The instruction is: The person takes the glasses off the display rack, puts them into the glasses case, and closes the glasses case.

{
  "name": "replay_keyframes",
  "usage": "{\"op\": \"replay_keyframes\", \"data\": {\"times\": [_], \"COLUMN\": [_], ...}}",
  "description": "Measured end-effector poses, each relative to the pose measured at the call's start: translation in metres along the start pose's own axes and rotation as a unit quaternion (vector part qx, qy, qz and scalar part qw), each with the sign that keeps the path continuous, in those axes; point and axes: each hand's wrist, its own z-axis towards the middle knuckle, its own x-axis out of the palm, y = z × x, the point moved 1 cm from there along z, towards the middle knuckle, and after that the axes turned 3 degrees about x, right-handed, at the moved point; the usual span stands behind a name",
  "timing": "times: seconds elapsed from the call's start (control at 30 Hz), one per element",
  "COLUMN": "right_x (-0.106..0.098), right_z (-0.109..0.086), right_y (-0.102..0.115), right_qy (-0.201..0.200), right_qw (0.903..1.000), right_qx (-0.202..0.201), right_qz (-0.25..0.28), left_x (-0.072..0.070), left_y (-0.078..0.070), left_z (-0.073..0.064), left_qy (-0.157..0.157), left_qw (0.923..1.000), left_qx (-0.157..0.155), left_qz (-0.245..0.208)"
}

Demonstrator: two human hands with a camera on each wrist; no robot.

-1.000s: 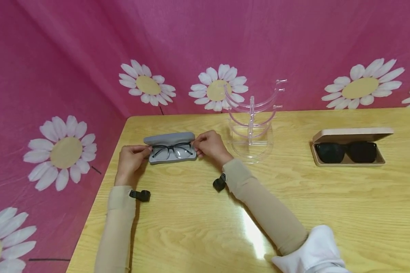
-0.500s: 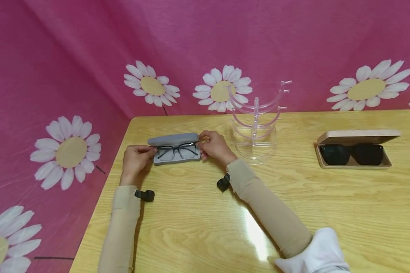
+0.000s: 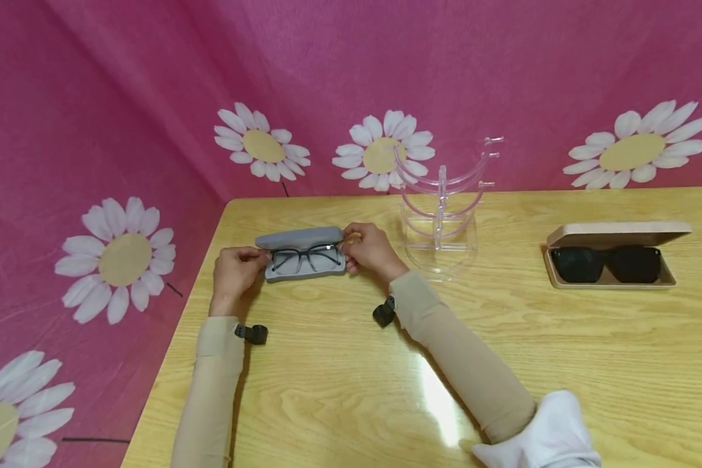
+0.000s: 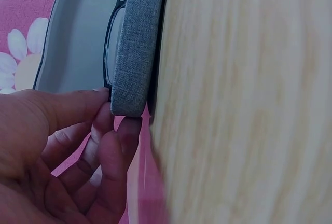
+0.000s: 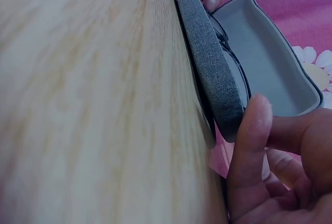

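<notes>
A grey eyeglass case (image 3: 307, 273) lies with its lid up near the table's far left corner. Black-framed eyeglasses (image 3: 306, 259) with clear lenses sit in its lower half, temples folded behind the lenses. My left hand (image 3: 234, 273) is at the left end, its thumb on the corner of the frame and fingers bent beside the case end (image 4: 132, 97). At the right end, my right hand (image 3: 373, 250) holds thumb and bent forefinger around the other corner. The fingertips partly hide both ends of the frame.
A clear acrylic glasses stand (image 3: 441, 214) with curved arms is just right of my right hand. Farther right, a beige case (image 3: 620, 228) stands open with dark sunglasses (image 3: 605, 264) in it. A pink daisy-print cloth (image 3: 351, 58) rises behind the wooden table (image 3: 339, 377).
The whole head view has shifted slightly, so everything appears farther right. My right forefinger has moved up a little toward the lid. The eyeglasses keep their place in the grey case.
</notes>
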Motion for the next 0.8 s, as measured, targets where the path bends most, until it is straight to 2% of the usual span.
{"op": "replay_keyframes", "data": {"times": [0.13,0.27,0.37,0.5,0.6,0.73,0.8], "right_x": [-0.0022,-0.0025,-0.0022,-0.0043,-0.0050,-0.0032,-0.0025], "right_z": [0.0012,0.0025,0.0019,-0.0011,-0.0025,-0.0035,-0.0041], "right_y": [-0.0001,-0.0008,-0.0021,-0.0022,-0.0030,-0.0030,-0.0021], "right_qy": [-0.007,0.006,0.017,0.006,0.008,0.023,0.028], "right_qw": [1.0000,0.9999,0.9997,0.9999,0.9998,0.9996,0.9994], "right_qx": [-0.001,0.011,0.011,-0.007,-0.006,0.003,0.010], "right_qz": [-0.003,-0.011,-0.012,-0.011,-0.015,-0.018,-0.020], "left_x": [0.0007,-0.0010,-0.0019,-0.0002,-0.0010,-0.0056,-0.0077], "left_y": [0.0002,0.0016,0.0033,0.0046,0.0052,0.0045,0.0035], "left_z": [0.0003,0.0006,0.0016,0.0042,0.0054,0.0054,0.0053], "left_qy": [0.014,0.028,0.038,0.067,0.090,0.099,0.101], "left_qw": [0.9998,0.9992,0.9972,0.9897,0.9874,0.9864,0.9835], "left_qx": [-0.003,-0.011,-0.024,-0.040,-0.044,-0.048,-0.055], "left_qz": [-0.012,-0.027,-0.060,-0.120,-0.122,-0.122,-0.139]}}
